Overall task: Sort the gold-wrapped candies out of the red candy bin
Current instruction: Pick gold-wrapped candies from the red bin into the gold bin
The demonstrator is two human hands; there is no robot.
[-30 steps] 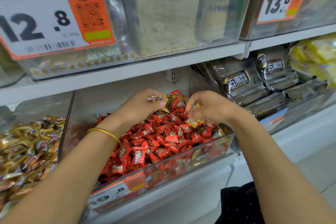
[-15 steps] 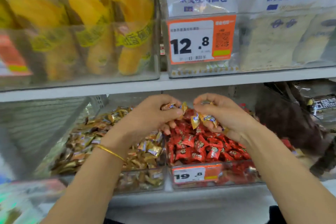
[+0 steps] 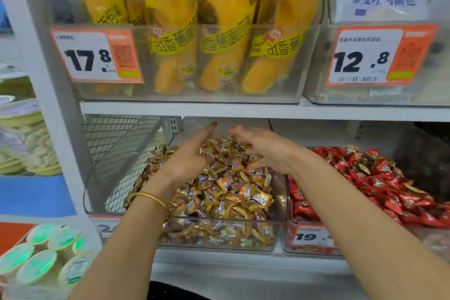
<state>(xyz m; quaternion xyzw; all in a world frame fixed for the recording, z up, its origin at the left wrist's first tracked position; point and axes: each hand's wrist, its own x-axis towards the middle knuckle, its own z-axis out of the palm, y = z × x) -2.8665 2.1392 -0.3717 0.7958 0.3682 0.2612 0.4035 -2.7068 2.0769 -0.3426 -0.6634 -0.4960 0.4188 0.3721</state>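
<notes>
A clear bin (image 3: 219,238) on the lower shelf is heaped with gold-wrapped candies (image 3: 231,192). To its right stands the red candy bin (image 3: 314,238), full of red-wrapped candies (image 3: 379,187), with a few gold ones (image 3: 362,167) lying on top. Both of my hands hover over the back of the gold pile. My left hand (image 3: 192,156) has its fingers stretched out, palm facing right. My right hand (image 3: 265,148) is spread open, palm down. Neither hand holds a candy.
The upper shelf (image 3: 243,109) hangs close above my hands, carrying a clear bin of yellow banana-bread packs (image 3: 175,39) and price tags (image 3: 97,56). A wire mesh divider (image 3: 117,153) bounds the gold bin on the left. Green-lidded cups (image 3: 41,258) sit at lower left.
Both hands moved left from the red bin to over the gold bin and opened, letting go of the gold candies they pinched. The view swung left and closer.
</notes>
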